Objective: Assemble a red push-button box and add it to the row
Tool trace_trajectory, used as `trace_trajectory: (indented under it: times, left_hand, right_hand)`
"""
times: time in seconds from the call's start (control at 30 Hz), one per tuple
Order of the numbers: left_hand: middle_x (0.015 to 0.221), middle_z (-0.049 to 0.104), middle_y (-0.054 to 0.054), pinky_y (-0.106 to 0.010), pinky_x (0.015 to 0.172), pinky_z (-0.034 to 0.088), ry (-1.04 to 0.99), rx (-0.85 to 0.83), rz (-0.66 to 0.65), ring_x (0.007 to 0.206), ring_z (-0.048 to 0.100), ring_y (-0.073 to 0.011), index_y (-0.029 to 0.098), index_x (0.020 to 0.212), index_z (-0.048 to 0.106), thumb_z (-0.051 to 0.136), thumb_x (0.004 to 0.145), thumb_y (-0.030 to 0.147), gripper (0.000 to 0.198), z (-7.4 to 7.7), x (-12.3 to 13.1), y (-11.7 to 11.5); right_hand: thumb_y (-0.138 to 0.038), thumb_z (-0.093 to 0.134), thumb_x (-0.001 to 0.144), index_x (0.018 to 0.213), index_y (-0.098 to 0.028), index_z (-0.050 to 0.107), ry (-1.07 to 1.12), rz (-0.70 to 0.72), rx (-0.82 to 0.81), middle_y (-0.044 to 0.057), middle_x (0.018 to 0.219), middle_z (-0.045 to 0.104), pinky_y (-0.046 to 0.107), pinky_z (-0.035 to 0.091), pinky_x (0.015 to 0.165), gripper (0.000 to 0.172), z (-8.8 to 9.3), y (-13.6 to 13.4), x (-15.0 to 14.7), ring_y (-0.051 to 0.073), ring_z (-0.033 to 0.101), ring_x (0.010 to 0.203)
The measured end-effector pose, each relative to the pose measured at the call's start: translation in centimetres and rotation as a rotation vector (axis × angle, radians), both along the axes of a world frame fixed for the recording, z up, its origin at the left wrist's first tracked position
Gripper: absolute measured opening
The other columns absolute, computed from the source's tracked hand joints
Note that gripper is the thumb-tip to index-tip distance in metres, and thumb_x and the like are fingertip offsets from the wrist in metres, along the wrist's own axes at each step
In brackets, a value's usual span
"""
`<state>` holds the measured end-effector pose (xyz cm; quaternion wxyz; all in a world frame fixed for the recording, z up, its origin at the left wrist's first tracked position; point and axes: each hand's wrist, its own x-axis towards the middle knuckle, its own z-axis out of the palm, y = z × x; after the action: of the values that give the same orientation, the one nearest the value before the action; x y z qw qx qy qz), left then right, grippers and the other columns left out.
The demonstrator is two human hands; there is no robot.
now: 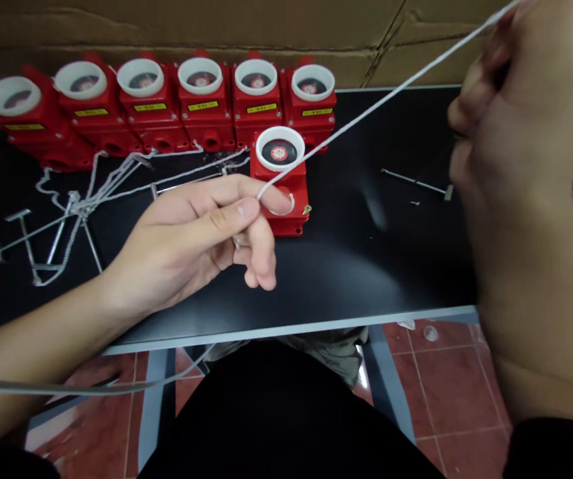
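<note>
A white string [366, 110] runs taut from my left hand [201, 239] up to my right hand [526, 133] at the top right. My left thumb and forefinger pinch its lower end just in front of a red box with a white round cap [281, 174], which stands alone on the black table [366, 266]. My right hand is raised close to the camera, with its fingers closed on the string's upper end. A small metal piece shows under my left fingers; what it is I cannot make out.
A row of several red boxes [166, 106] with white caps lines the table's back edge, before a cardboard sheet [216, 26]. At the left lies a tangle of metal pins and strings [66, 219]. A single pin [416, 183] lies at the right. A grey cord [91, 386] hangs below the table edge.
</note>
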<state>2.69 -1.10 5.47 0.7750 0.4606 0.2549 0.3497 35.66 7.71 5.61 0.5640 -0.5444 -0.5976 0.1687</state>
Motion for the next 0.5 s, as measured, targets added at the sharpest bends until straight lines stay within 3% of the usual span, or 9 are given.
trace_trajectory:
  times: [0.07,0.13,0.2,0.3,0.5]
  left_hand:
    - [0.093,0.092,-0.005,-0.027,0.071,0.072,-0.028,-0.003,-0.056,0.076,0.09,-0.0212,0.019,0.136,0.081,0.08,0.122,0.027,0.016,0.2,0.0,-0.2]
    - [0.104,0.096,-0.006,-0.029,0.073,0.074,-0.052,-0.007,-0.107,0.078,0.093,-0.0238,0.024,0.141,0.077,0.081,0.123,0.029,0.019,0.5,-0.1,-0.5]
    - [0.108,0.097,-0.006,-0.028,0.073,0.073,-0.066,-0.011,-0.124,0.08,0.094,-0.0244,0.024,0.128,0.078,0.081,0.123,0.03,0.009,0.8,-0.1,-0.7]
    - [0.111,0.097,-0.008,-0.029,0.075,0.073,-0.066,-0.044,-0.141,0.083,0.095,-0.0264,0.021,0.113,0.081,0.081,0.122,0.034,0.016,1.3,-0.3,-1.0]
    - [0.12,0.097,-0.009,-0.036,0.08,0.077,-0.09,-0.036,-0.187,0.086,0.096,-0.0293,0.023,0.118,0.083,0.083,0.117,0.028,0.005,1.6,-0.3,-1.2]
  right_hand:
    - [0.003,0.049,0.115,0.079,-0.029,0.051,0.128,-0.129,0.075,-0.006,0.063,0.043,0.025,0.02,0.042,0.049,0.4,0.9,-0.6,0.009,0.037,0.046]
    - [0.014,0.044,0.108,0.071,-0.03,0.045,0.205,-0.204,0.066,-0.008,0.057,0.036,0.027,0.011,0.042,0.057,0.7,1.4,-1.4,0.008,0.028,0.043]
    - [0.015,0.047,0.105,0.065,-0.029,0.046,0.229,-0.229,0.001,-0.009,0.053,0.037,0.028,0.009,0.041,0.06,0.6,1.7,-1.9,0.008,0.028,0.04]
    - [0.014,0.053,0.102,0.064,-0.028,0.051,0.205,-0.209,-0.013,-0.009,0.05,0.042,0.029,0.013,0.04,0.056,-0.1,1.8,-1.7,0.008,0.036,0.037]
    - [0.005,0.061,0.09,0.074,-0.024,0.065,0.014,-0.114,0.015,-0.011,0.055,0.047,0.03,0.025,0.049,0.033,-1.5,1.6,-0.4,0.008,0.043,0.047]
